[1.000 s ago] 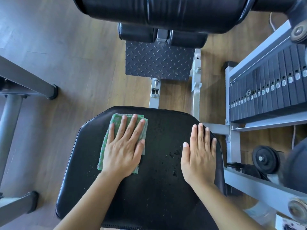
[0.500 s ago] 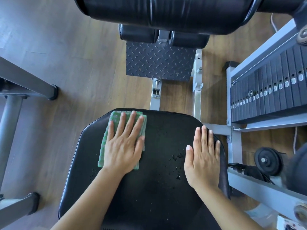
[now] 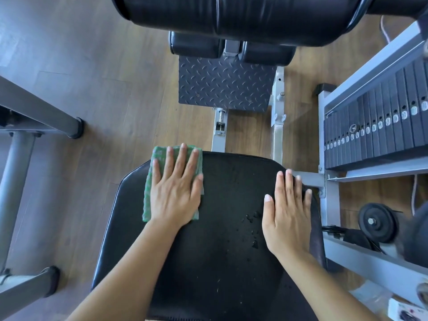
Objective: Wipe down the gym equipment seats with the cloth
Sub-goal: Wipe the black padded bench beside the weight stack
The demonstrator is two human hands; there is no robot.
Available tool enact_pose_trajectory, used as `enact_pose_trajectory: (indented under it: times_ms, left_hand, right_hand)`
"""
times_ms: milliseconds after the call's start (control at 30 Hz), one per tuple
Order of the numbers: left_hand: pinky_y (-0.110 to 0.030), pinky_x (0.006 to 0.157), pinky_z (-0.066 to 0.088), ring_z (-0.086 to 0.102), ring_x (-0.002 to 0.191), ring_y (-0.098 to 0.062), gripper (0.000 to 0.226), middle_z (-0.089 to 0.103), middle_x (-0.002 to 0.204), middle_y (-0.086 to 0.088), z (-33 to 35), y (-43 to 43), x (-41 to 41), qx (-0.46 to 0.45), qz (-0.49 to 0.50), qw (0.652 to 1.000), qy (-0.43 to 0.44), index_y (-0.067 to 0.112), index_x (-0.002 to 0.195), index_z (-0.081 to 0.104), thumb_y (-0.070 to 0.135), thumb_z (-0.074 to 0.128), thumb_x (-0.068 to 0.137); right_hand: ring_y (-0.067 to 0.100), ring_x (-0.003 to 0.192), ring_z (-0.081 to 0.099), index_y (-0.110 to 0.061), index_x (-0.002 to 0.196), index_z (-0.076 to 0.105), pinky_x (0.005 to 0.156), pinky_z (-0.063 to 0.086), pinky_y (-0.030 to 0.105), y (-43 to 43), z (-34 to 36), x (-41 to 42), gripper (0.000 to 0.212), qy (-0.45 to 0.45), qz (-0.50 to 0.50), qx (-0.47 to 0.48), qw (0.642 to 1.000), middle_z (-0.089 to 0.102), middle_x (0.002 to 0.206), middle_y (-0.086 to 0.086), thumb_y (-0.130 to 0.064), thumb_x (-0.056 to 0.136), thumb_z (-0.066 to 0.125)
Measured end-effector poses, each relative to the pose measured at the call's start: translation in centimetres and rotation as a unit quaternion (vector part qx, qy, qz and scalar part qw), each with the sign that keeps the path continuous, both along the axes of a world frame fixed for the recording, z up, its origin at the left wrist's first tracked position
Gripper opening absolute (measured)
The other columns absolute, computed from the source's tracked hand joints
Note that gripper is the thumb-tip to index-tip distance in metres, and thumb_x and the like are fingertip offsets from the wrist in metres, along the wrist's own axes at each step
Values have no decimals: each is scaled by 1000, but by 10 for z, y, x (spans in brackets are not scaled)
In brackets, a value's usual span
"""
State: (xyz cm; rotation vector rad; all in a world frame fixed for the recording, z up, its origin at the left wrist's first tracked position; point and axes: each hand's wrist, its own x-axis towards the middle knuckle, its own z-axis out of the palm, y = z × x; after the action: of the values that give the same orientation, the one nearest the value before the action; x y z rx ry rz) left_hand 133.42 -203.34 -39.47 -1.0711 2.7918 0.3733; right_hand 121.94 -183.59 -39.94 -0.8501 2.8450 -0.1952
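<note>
Your left hand lies flat with straight fingers on the cloth at the seat's upper-left corner, the cloth's long axis running up the frame and its far end over the edge. Your right hand rests flat, fingers straight, on the seat's right side, beside water drops.

Head cam, steeply down, close over seat.

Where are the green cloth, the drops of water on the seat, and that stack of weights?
green cloth (image 3: 147,198), head view, on its uncovered left edge.
water drops (image 3: 251,217), head view, on the biggest cluster of drops.
weight stack (image 3: 375,133), head view, on the dark plates near the middle.
</note>
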Motion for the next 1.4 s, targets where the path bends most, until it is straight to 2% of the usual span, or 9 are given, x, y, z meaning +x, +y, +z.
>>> enact_pose_trajectory:
  times_ms: [67, 233, 333, 500, 700, 933, 1133, 1300, 1400]
  left_hand:
    - [-43, 117, -10, -9, 147, -18, 60, 0, 160, 6, 0, 6, -16, 9, -13, 1000, 0, 31, 153, 6, 47, 10, 95]
    - [-49, 118, 6, 1, 148, -19, 56, 9, 160, 5, 2, 23, 18, 11, -151, 988, 25, 28, 152, 15, 42, 22, 98]
    - [-48, 118, 5, 1, 148, -19, 54, 8, 160, 3, 4, 4, 37, 11, -101, 994, 30, 34, 151, 19, 45, 22, 98]
    - [-44, 118, -7, -11, 147, -17, 49, 0, 160, 7, 0, -6, -8, 25, 13, 999, 25, 49, 147, 11, 47, 7, 99]
    - [-47, 118, 9, 6, 148, -20, 56, 14, 159, 3, 1, 23, 13, 18, -134, 990, 49, 27, 152, 21, 44, 22, 99]
    - [-48, 118, -7, -8, 147, -24, 60, 1, 161, 0, -1, -3, -16, 1, 46, 999, -9, 30, 152, 14, 47, 14, 95]
    - [-49, 118, 6, 6, 148, -22, 55, 12, 160, 1, 1, 23, 26, -3, -148, 989, 18, 27, 151, 22, 43, 23, 99]
    - [-46, 119, -3, -4, 148, -20, 58, 4, 160, 4, 0, -4, 7, -10, 16, 1000, -16, 31, 152, 14, 46, 16, 96]
    - [-46, 118, -9, -10, 147, -21, 59, -1, 160, 3, 0, 15, -19, 2, 5, 1000, -8, 30, 153, 9, 46, 14, 96]
  right_hand:
    - [24, 148, 6, -9, 152, 18, 119, -3, 38, -12, 0, -3, 62, -6, 16, -10, 1000, 12, 159, 7, -39, 98, 14]
    - [22, 148, 3, -10, 152, 13, 120, -2, 37, -32, -9, -8, 60, -24, 84, -19, 996, 9, 160, 7, -39, 99, 12]
    - [23, 148, 8, -8, 152, 19, 119, 6, 43, -31, -11, -6, 60, -10, 98, -7, 995, 17, 159, 9, -37, 100, 14]
    - [23, 148, 9, -8, 152, 20, 119, 9, 44, -32, -12, -5, 60, -6, 98, 0, 995, 17, 159, 9, -37, 100, 14]
    - [21, 148, 5, -10, 152, 17, 119, 5, 42, -31, -11, -6, 59, -11, 101, -3, 995, 14, 160, 7, -37, 100, 13]
    - [22, 148, 10, -10, 152, 19, 119, 7, 44, -32, -12, -5, 58, -13, 91, -11, 996, 17, 159, 8, -35, 100, 16]
    - [21, 148, 8, -10, 152, 17, 119, 6, 43, -32, -13, -5, 58, -17, 94, -13, 995, 16, 159, 7, -36, 100, 15]
    - [21, 148, 9, -10, 152, 19, 119, 5, 42, -33, -14, -5, 59, -15, 92, -11, 996, 17, 159, 7, -36, 99, 16]
    - [22, 148, 9, -9, 152, 19, 119, 4, 42, -32, -14, -5, 59, -13, 90, -12, 996, 16, 159, 8, -36, 99, 16]
